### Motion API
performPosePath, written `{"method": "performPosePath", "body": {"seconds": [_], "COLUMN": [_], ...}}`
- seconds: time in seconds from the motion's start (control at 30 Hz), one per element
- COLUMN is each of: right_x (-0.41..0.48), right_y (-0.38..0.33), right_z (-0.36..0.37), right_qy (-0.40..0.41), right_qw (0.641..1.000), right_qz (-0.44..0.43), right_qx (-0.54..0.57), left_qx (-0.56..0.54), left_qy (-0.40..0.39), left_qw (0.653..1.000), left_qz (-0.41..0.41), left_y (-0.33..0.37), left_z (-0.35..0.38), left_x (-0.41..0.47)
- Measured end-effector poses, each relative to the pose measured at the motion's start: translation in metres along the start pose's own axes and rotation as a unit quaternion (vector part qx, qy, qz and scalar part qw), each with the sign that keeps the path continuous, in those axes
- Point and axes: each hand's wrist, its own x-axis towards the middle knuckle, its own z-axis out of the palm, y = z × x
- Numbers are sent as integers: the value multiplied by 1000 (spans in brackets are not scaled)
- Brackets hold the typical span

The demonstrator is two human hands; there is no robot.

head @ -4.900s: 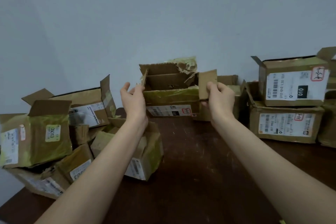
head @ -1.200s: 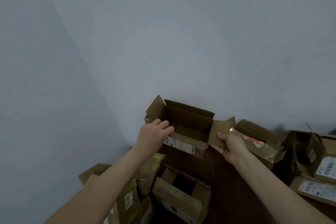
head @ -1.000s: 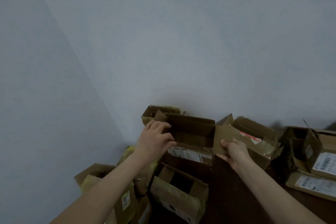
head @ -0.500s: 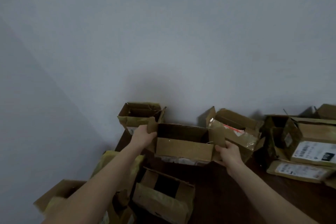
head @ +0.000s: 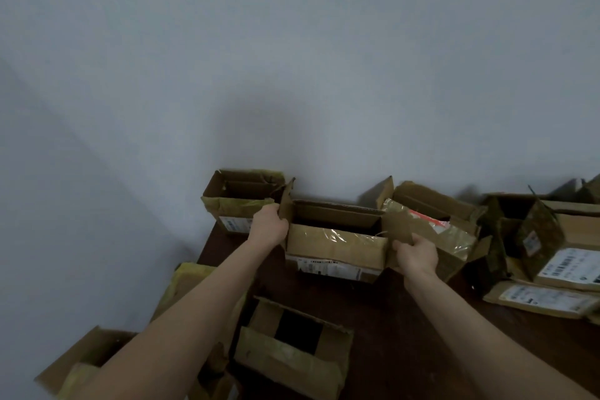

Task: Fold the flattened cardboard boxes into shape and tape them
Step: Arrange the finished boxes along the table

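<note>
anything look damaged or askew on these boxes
Yes. The open brown cardboard box that the left hand and right hand grip has wrinkled clear tape across its front wall. The brown taped box to its right has loose, crumpled tape hanging over its opening.

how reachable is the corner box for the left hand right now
Probably yes: the corner box sits right beside the left hand, nothing between them, but that hand grips a flap of the held box.
</note>
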Motion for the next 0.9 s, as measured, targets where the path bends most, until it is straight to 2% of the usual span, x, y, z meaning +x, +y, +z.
{"method": "performPosePath", "body": {"seconds": [0.07,0.23,0.3,0.43,0.6,0.73,0.8,0.87,0.9], "right_x": [-3,-8,-6,8,21,24,19,11,6], "right_y": [6,-1,-11,-29,-39,-51,-50,-45,-44], "right_z": [-2,6,16,19,13,31,38,40,42], "right_qy": [19,-44,-55,-23,13,24,46,78,58], "right_qw": [1000,998,996,995,969,974,949,893,865], "right_qz": [-3,-45,-65,-93,-141,-159,-185,-278,-332], "right_qx": [-12,23,13,-30,-203,-158,-251,-345,-372], "left_qx": [20,65,77,55,21,20,90,144,166], "left_qy": [-17,109,131,120,77,51,40,37,33], "left_qw": [1000,990,986,989,996,996,989,978,972], "left_qz": [16,65,67,67,50,67,111,146,163], "left_y": [2,9,9,13,17,19,16,9,6], "left_z": [3,-22,-31,-20,8,10,15,22,27], "left_x": [2,7,12,19,38,50,50,46,42]}}
